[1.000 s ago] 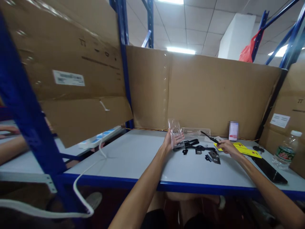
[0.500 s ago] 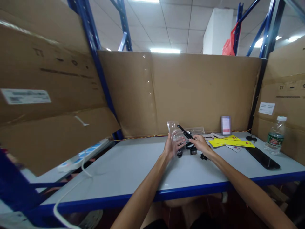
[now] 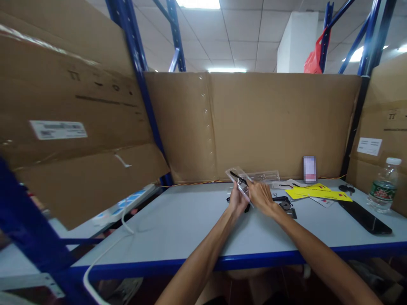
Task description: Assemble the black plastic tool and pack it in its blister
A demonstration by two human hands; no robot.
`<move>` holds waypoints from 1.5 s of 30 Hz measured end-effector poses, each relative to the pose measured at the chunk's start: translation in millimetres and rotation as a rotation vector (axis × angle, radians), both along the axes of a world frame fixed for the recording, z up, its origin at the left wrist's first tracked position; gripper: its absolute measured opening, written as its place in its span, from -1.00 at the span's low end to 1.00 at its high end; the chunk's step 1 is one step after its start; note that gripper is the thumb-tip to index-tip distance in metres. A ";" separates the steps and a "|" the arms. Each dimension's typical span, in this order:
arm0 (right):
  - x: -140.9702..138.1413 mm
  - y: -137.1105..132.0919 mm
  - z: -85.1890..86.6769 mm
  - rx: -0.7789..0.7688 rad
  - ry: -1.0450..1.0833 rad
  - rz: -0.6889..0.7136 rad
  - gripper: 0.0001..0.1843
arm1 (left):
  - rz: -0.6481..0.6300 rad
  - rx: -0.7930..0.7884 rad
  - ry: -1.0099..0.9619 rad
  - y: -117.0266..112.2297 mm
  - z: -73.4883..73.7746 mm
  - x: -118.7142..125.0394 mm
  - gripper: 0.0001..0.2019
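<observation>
My left hand [image 3: 236, 200] is closed around the edge of a clear plastic blister tray [image 3: 232, 172], tilted above the table. A slim black tool with a long narrow end [image 3: 237, 176] lies over the tray's hollow; its exact kind is too small to make out. My right hand [image 3: 261, 196] bends over the tray's right side with its fingers closed on the black tool's near end, which they partly hide. Small black parts [image 3: 286, 205] rest on the table just right of my right wrist. Another clear plastic tray [image 3: 265, 175] lies behind my hands.
Yellow printed cards [image 3: 318, 193] and white leaflets lie to the right. Beyond them are a black phone [image 3: 365, 217], a water bottle [image 3: 383, 186] and small round black items [image 3: 346, 188]. Cardboard walls [image 3: 280, 123] enclose the white table [image 3: 178, 228]; a white cable [image 3: 95, 258] hangs at the left.
The tray and black tool have come together, the tool now lying over the tray. My right hand has moved in against the tray, uncovering black parts beside it. The camera view has shifted slightly left.
</observation>
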State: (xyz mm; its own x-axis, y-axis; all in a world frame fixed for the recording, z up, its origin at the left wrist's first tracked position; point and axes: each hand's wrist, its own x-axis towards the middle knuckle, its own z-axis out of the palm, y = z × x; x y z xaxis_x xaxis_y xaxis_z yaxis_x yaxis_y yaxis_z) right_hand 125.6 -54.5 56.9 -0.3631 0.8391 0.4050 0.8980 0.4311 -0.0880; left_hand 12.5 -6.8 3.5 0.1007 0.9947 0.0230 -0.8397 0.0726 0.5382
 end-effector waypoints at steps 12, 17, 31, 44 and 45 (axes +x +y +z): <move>-1.5 -11.4 -10.1 -0.007 -0.021 0.030 -0.48 | -0.146 -0.001 0.053 -2.6 3.0 -4.9 -0.59; 5.4 -2.7 -10.8 -0.017 0.366 0.023 -0.65 | -0.039 -0.042 0.054 3.0 -2.1 -6.8 -0.66; 49.1 43.3 -6.4 -0.089 1.752 0.098 -0.66 | -0.175 0.055 0.292 -11.5 7.4 -11.3 -0.45; 84.1 55.8 2.1 -0.307 1.735 0.108 -0.73 | -0.454 -0.030 0.380 -15.5 13.2 -17.6 -0.48; 79.8 55.4 -0.2 -0.367 1.689 0.130 -0.74 | -0.461 -0.032 0.404 -16.4 13.1 -17.0 -0.48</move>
